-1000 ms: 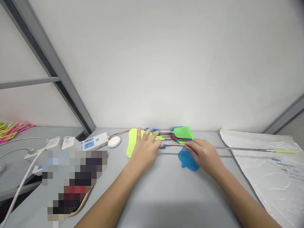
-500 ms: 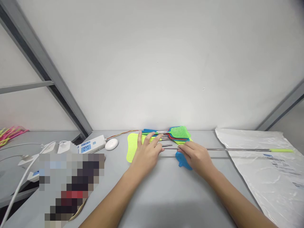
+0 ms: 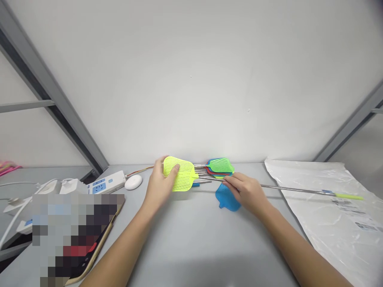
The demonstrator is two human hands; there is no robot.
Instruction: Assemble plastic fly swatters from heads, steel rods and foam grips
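A yellow fly swatter (image 3: 179,173) with a perforated head and a long telescopic metal rod lies across both my hands. My left hand (image 3: 160,181) grips its head, the thumb on top of the mesh. My right hand (image 3: 247,191) is closed around the rod, which runs right to a yellow-green handle (image 3: 348,196). Just below my right fingers lies a loose blue swatter head (image 3: 228,198) on the table. Behind, a pile of swatters with a green head (image 3: 220,165) on top rests near the wall, partly hidden by the yellow head.
A white plastic mailing bag (image 3: 314,215) covers the right of the grey table (image 3: 191,239), under the rod's end. To the left are a round white device (image 3: 133,182), a power strip (image 3: 112,182) with cables, and a pixelated phone-like object (image 3: 103,239) with a tan edge.
My left hand has moved from the rod's tip onto the yellow head and lifted it. The head now faces me, and the handle end of the rod has dipped slightly.
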